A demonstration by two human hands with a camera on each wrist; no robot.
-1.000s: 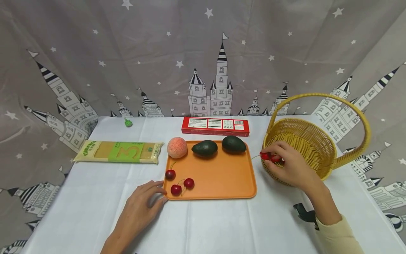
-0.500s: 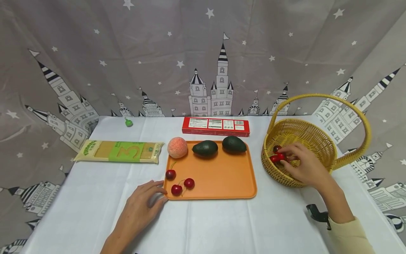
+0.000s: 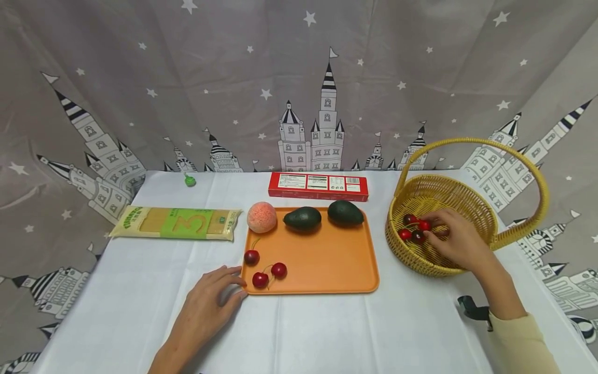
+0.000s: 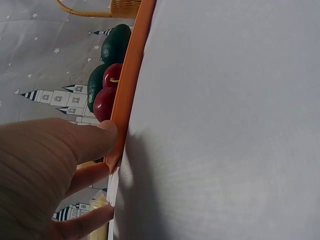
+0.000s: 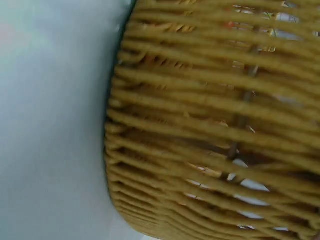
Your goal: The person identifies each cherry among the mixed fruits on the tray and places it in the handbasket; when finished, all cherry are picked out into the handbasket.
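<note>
My left hand touches the lower left corner of the orange tray, thumb and fingers spread along its rim. The left wrist view shows the thumb against that rim. Three dark red cherries lie at the tray's left side, near this hand. A peach and two dark green avocados sit along its far side. Inside the wicker basket, my right hand has its fingertips beside several red cherries, thumb and fingers apart. In the right wrist view the basket's wall hides that hand.
A red box lies behind the tray. On the left is a flat yellow-green packet, with a small green object further back. The basket's tall handle arches over its right side. A grey patterned curtain hangs behind the table.
My right hand has carried cherries over the basket's near left rim and lowered them inside. They now lie spread there, the fingers drawn slightly right. The left hand stays at the tray corner.
</note>
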